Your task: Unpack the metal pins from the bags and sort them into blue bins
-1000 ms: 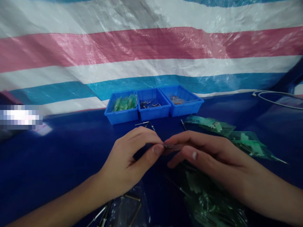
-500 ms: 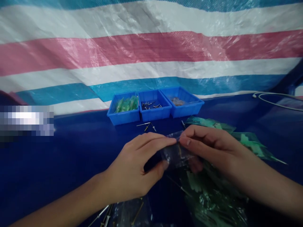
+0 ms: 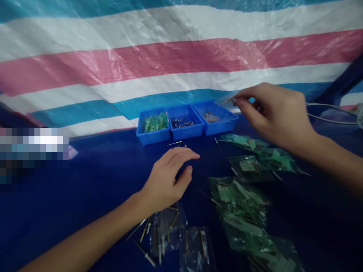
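My right hand (image 3: 279, 117) is raised at the right, with thumb and fingers pinched on a small clear plastic bag (image 3: 225, 102). A thin dark item shows in the bag, too small to name. It hangs over the back of the right blue bin (image 3: 222, 127), which holds more clear bags. Above the table's middle, my left hand (image 3: 166, 183) has its thumb and fingers apart, with nothing between them. Just beyond it lie a few pop rivets (image 3: 175, 143). Below it are clear bags (image 3: 167, 230) with thin gold and silver pieces inside, beside loose rivets (image 3: 145, 254).
The middle blue bin (image 3: 187, 133) holds loose rivets, and the left blue bin (image 3: 154, 137) holds green packets. Filled greenish bags (image 3: 244, 211) spread across the table's right side. A pale cable (image 3: 329, 120) lies at the far right. Striped plastic sheeting (image 3: 181, 56) hangs behind.
My hands have parted. The right one has carried the clear bag up and away to the right bin; the left has let go of it and stayed near the middle, fingers apart.
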Tool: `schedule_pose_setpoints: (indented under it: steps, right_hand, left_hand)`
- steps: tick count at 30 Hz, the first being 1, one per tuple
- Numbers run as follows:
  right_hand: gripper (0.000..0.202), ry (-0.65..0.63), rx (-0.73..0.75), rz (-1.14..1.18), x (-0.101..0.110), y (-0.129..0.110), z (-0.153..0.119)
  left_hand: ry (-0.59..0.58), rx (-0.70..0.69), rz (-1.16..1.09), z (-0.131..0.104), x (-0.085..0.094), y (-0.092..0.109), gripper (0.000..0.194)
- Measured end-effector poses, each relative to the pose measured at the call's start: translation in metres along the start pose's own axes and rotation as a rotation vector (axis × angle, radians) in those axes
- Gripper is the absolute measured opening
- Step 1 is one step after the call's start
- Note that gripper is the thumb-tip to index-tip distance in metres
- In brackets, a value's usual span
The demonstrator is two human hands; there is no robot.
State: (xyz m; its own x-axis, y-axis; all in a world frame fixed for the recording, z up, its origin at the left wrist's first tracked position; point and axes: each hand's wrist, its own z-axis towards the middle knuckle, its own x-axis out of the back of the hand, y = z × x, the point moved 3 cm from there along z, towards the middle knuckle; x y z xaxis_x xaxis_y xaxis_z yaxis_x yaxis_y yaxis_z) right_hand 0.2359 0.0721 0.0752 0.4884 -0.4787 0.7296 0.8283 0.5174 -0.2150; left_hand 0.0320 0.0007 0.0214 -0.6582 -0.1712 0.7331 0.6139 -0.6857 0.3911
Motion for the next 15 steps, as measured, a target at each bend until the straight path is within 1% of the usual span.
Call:
schedule_pose_setpoints:
  steps: [1, 3, 4, 5, 7, 9, 11, 13, 15]
  right_hand:
    - [0.035, -0.042, 0.030, -0.066, -0.004, 0.005, 0.006]
    - [0.039, -0.156, 0.016, -0.141, -0.015, 0.017, 0.015]
    - [0.036, -0.224, 0.011, -0.175, -0.023, 0.023, 0.017]
    - [0.032, -0.228, -0.008, -0.192, -0.029, 0.028, 0.018]
    - [0.028, -0.285, 0.028, -0.197, -0.043, 0.035, 0.016]
    - [0.030, -0.289, 0.025, -0.190, -0.052, 0.040, 0.011]
    - [0.034, -0.273, 0.016, -0.176, -0.055, 0.042, 0.004]
    - [0.037, -0.252, 0.024, -0.150, -0.054, 0.041, -0.003]
    - [0.039, -0.216, 0.044, -0.121, -0.047, 0.035, -0.007]
  left_hand:
    - [-0.003, -0.012, 0.001, 0.001, 0.000, 0.000, 0.022]
    - [0.002, -0.029, 0.008, 0.002, 0.001, 0.001, 0.021]
    - [0.011, -0.038, 0.011, 0.003, 0.001, 0.000, 0.021]
    - [0.025, -0.047, 0.013, 0.003, 0.001, 0.000, 0.020]
    - [0.051, -0.059, 0.016, 0.004, 0.001, -0.001, 0.020]
    - [0.061, -0.068, 0.015, 0.004, 0.001, -0.002, 0.019]
    - [0.059, -0.073, 0.008, 0.004, 0.001, -0.002, 0.019]
    - [0.060, -0.078, -0.001, 0.005, 0.001, -0.002, 0.019]
    - [0.065, -0.080, -0.009, 0.005, 0.001, -0.002, 0.019]
